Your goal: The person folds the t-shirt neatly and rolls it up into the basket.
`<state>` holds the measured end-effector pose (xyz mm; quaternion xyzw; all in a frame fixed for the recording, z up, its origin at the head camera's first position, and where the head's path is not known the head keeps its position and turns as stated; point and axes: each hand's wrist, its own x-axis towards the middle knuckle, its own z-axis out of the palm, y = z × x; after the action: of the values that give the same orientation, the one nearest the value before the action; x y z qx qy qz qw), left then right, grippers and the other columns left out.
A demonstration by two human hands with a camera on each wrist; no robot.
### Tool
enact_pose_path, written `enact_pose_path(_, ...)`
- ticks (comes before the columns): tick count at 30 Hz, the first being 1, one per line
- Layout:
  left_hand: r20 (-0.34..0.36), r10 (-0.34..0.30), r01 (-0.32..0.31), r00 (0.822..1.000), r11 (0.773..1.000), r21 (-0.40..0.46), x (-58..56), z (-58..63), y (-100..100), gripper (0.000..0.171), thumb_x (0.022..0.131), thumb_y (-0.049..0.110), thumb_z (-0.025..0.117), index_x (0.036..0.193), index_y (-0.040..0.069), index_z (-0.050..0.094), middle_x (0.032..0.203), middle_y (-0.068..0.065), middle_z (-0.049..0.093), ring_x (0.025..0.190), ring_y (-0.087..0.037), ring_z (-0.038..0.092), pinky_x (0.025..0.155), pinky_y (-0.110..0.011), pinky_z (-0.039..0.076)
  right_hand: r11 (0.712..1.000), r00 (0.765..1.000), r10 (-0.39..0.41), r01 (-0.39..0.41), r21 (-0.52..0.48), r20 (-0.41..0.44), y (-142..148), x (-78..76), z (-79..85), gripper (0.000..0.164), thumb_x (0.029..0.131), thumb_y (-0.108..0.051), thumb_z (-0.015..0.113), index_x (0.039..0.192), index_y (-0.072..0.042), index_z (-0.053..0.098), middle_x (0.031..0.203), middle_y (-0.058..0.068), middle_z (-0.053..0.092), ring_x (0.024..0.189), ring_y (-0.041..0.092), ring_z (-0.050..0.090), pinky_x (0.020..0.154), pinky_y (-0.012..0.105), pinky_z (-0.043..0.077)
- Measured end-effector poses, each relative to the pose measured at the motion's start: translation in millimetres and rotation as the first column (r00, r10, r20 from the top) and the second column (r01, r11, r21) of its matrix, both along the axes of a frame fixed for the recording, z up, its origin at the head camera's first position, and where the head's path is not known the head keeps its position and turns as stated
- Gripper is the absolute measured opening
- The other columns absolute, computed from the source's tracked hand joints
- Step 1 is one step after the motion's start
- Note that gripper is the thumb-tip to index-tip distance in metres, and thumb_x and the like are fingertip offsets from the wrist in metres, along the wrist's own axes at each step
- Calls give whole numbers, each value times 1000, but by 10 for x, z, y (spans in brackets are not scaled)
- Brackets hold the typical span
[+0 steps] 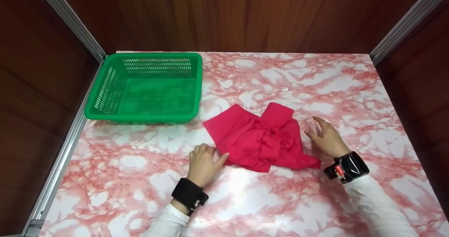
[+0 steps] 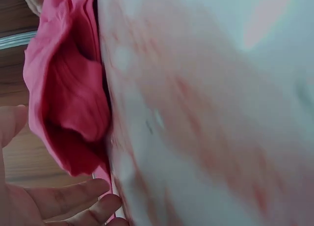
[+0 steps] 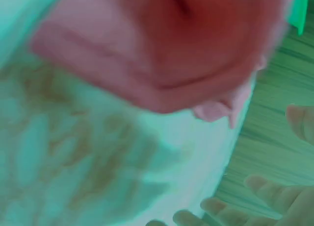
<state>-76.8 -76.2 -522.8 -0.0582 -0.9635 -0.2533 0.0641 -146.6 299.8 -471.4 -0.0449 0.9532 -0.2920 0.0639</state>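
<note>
A crumpled red cloth (image 1: 245,138), maybe a garment, lies in a heap mid-table in the head view, its folds hiding its full shape. Beside its left edge is my left hand (image 1: 203,163), the thumb tip over the cloth's border. In the left wrist view the fingers (image 2: 73,196) are loosely bent by the cloth's edge, without gripping it. My right hand (image 1: 328,138) stays just off the cloth's right side, fingers relaxed and parted. The right wrist view shows a gap between those fingers (image 3: 274,194) and the pinkish cloth (image 3: 162,54).
A green plastic basket (image 1: 194,86) with slotted walls stands at the back left, with nothing seen inside. Brown wood-look panels (image 1: 224,19) rise behind and on both sides of the red-and-white marbled table (image 1: 298,202). Metal strips (image 1: 66,135) run along the corners.
</note>
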Motion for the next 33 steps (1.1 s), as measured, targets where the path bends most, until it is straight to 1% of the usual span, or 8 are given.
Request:
enact_pose_path(8, 0, -2, 2, 1000, 988, 155, -196, 13, 98, 46, 87, 47, 61, 98, 3, 63, 96, -10, 58, 92, -26, 51, 78, -39, 38, 999, 998, 31, -29, -23, 51, -195, -100, -149, 73, 95, -39, 52, 143, 10, 27, 123, 35, 50, 113, 46, 50, 97, 56, 37)
enact_pose_path(12, 50, -7, -16, 999, 896, 443, -338, 73, 100, 24, 89, 26, 64, 81, 5, 55, 72, -3, 54, 72, -17, 51, 68, -29, 41, 998, 997, 46, -44, -37, 54, -320, -188, -174, 75, 94, -39, 55, 142, 11, 27, 110, 29, 57, 98, 37, 57, 87, 50, 44)
enact_pose_path(16, 184, -9, -126, 983, 693, 709, -487, 157, 99, 21, 95, 13, 53, 77, 7, 43, 60, 2, 43, 56, -17, 49, 55, -24, 44, 1000, 999, 25, -24, -21, 48, -401, -282, -214, 69, 91, -35, 61, 136, 10, 36, 99, 26, 58, 92, 35, 56, 85, 47, 44)
enact_pose_path(23, 289, 83, -299, 954, 368, 880, -781, 244, 76, 18, 101, 14, 40, 93, 0, 48, 76, -2, 46, 73, -13, 51, 71, -23, 43, 999, 999, 36, -35, -13, 35, -445, -299, -277, 46, 86, -16, 66, 120, 10, 49, 119, 33, 54, 112, 46, 51, 95, 52, 39)
enact_pose_path(27, 304, -78, -308, 950, -58, 949, -888, 231, 37, 22, 103, 16, 35, 112, -1, 48, 92, -4, 56, 88, -14, 56, 82, -25, 45, 999, 999, 42, -42, -11, 28, -411, -277, -299, 42, 86, -12, 64, 120, 8, 50, 120, 33, 53, 112, 46, 50, 95, 53, 39)
enact_pose_path(29, 266, -188, -304, 945, -220, 927, -892, 220, 3, 32, 104, 18, 33, 129, 1, 40, 105, -3, 58, 99, -14, 56, 88, -27, 43, 999, 999, 43, -43, -8, 25, -400, -263, -304, 41, 86, -12, 64, 119, 8, 50, 119, 32, 54, 109, 45, 52, 92, 52, 40)
enact_pose_path(31, 218, -279, -293, 935, -267, 918, -863, 209, -32, 43, 103, 19, 33, 143, 5, 28, 120, -3, 55, 109, -15, 52, 93, -30, 40, 999, 999, 42, -42, -4, 18, -400, -247, -303, 40, 86, -12, 65, 118, 7, 51, 118, 31, 55, 104, 44, 54, 88, 51, 42)
enact_pose_path(33, 177, -333, -260, 926, -222, 940, -826, 184, -47, 53, 102, 18, 36, 150, 7, 17, 135, -7, 47, 122, -18, 46, 101, -31, 35, 999, 999, 40, -40, -2, 13, -403, -238, -305, 39, 86, -12, 65, 118, 6, 51, 116, 31, 56, 100, 43, 55, 86, 50, 43)
